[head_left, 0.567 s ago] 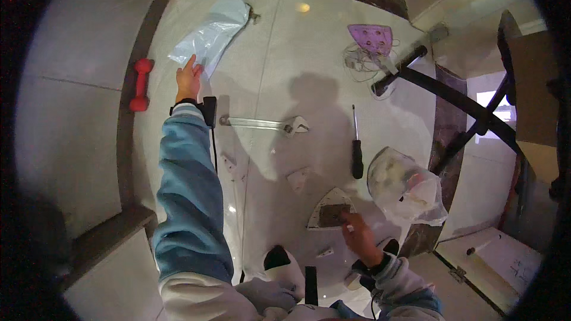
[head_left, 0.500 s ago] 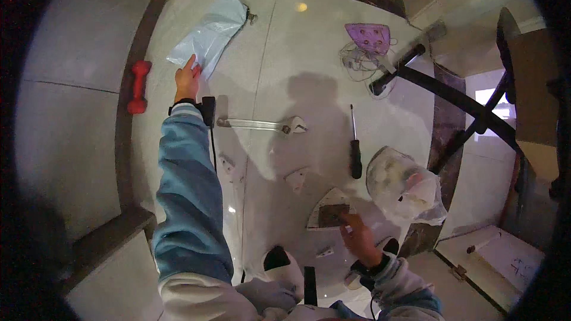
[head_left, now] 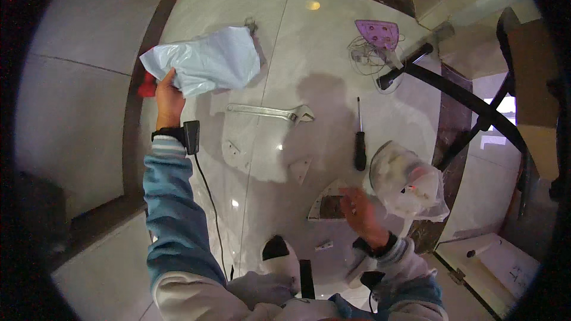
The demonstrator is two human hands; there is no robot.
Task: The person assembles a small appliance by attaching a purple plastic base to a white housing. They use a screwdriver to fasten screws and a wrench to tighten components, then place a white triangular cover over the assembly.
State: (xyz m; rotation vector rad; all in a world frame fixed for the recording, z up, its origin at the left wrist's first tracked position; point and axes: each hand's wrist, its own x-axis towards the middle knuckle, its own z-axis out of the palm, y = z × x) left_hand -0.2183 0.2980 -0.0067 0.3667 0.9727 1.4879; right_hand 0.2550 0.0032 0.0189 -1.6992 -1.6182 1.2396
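Closed on the near-left part of a pale blue-white plastic bag (head_left: 220, 59), my left hand (head_left: 169, 98) has it pinched. Creases spread from that grip, and the bag hides whatever it may contain. My right hand (head_left: 364, 217) is low by my feet with its fingers loosely apart. It hovers by or rests on the edge of a white curved-sided plate (head_left: 318, 209) with a dark brown rectangle; whether they touch I cannot tell. Between the hands lie an adjustable wrench (head_left: 262, 110), a screwdriver (head_left: 360, 148) with a black handle, and small white triangular pieces (head_left: 302, 169).
A clear plastic bag (head_left: 410, 184) of mixed items sits at the right. Beyond it are black metal legs (head_left: 458, 92) and a purple plate (head_left: 378, 33) with tangled thin wire. The bag partly covers a red dumbbell (head_left: 146, 86) by the left wall. My shoe (head_left: 279, 258) is close.
My left hand has drawn the bag nearer and swung it to lie more crosswise, over part of the dumbbell. My right hand stays by the curved-sided plate, shifted slightly.
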